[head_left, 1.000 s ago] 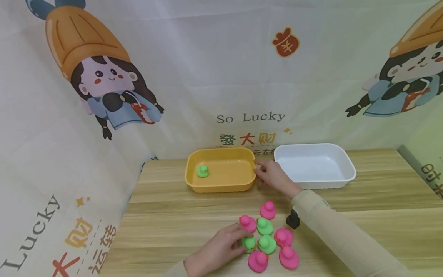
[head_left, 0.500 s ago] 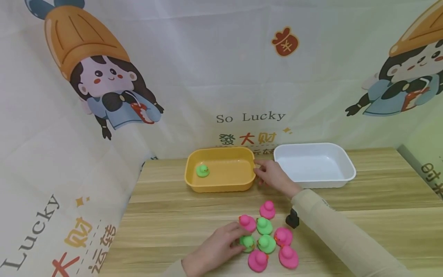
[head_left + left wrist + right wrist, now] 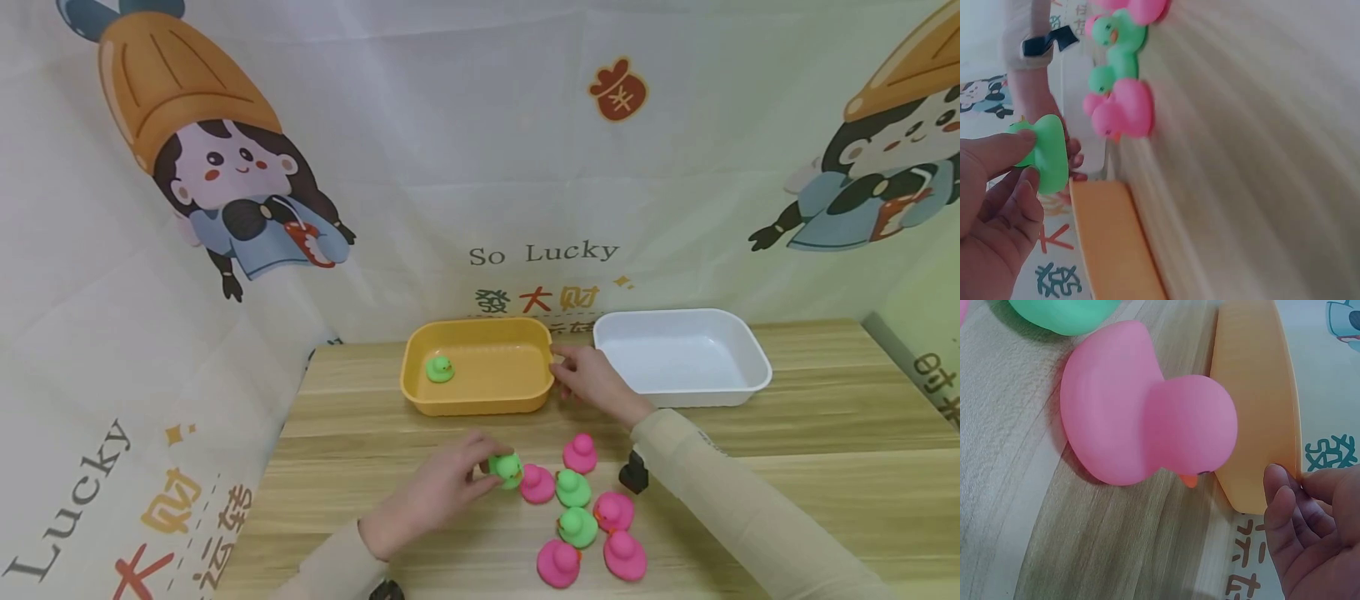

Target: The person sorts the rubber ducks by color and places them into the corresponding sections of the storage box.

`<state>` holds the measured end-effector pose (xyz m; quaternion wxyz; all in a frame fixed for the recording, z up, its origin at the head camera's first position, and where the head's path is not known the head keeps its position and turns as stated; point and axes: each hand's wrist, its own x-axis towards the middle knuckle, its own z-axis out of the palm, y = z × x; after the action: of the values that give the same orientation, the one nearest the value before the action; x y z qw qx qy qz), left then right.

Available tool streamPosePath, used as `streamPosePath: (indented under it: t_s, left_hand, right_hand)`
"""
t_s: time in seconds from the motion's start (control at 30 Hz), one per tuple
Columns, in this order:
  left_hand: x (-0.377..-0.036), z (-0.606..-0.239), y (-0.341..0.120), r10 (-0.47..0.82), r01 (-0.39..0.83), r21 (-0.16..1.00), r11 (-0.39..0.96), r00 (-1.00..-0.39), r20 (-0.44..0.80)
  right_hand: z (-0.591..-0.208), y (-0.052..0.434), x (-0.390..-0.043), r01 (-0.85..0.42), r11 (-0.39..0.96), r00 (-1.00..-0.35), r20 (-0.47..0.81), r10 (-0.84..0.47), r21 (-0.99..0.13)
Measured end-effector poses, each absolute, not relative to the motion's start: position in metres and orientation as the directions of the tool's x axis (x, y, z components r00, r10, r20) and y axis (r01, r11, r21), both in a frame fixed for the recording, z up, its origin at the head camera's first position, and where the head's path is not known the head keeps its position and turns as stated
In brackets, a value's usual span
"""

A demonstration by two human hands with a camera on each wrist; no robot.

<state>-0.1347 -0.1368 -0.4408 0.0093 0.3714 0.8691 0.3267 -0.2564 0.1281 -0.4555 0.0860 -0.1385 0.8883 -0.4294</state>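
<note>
A green rubber duck (image 3: 507,472) is pinched between the thumb and fingers of my left hand (image 3: 435,490); the left wrist view shows this duck (image 3: 1052,156) raised, its flat bottom facing right. My right hand (image 3: 594,380) pinches the right end of the yellow bin (image 3: 480,407), thumb and fingers at its rim, as the right wrist view confirms. Inside that bin sits another green duck (image 3: 440,369), near the left end. Close by the held duck is a pink duck (image 3: 537,484), part of a loose group with two green ducks (image 3: 573,488) and several other pink ones on the table.
A white bin (image 3: 693,400) stands to the right of the yellow one, partly behind my right forearm. Behind both hangs a printed cloth (image 3: 480,167). A small black object (image 3: 634,473) shows beside the right sleeve. The wooden table (image 3: 352,454) extends around the ducks.
My left hand has taken a green duck from the left side of the group and moved it up and left toward the yellow bin. The right hand stays at the bin's rim.
</note>
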Motion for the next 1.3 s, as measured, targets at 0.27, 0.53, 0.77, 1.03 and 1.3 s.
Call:
streamPosePath:
  t_s: [0.27, 0.53, 0.77, 1.03, 1.3]
  left_hand:
    - [-0.175, -0.424, -0.148, 0.623, 0.677, 0.497, 0.543, -0.722, 0.301]
    - [-0.219, -0.423, -0.148, 0.556, 0.59, 0.508, 0.628, -0.797, 0.238]
    - [-0.258, -0.428, -0.142, 0.506, 0.536, 0.498, 0.682, -0.837, 0.209]
    - [-0.289, -0.437, -0.125, 0.465, 0.448, 0.449, 0.773, -0.882, 0.079]
    - [-0.302, -0.447, -0.112, 0.404, 0.344, 0.444, 0.828, -0.914, -0.046]
  right_hand:
    - [-0.456, 0.128, -0.257, -0.165, 0.589, -0.946, -0.042, -0.322, -0.792]
    - [-0.46, 0.129, -0.257, -0.167, 0.601, -0.947, -0.043, -0.318, -0.782]
    - [-0.458, 0.128, -0.258, -0.193, 0.598, -0.944, -0.019, -0.329, -0.778]
    - [-0.457, 0.131, -0.259, -0.191, 0.592, -0.945, -0.016, -0.326, -0.783]
    - [-0.459, 0.13, -0.26, -0.179, 0.584, -0.945, -0.027, -0.326, -0.792]
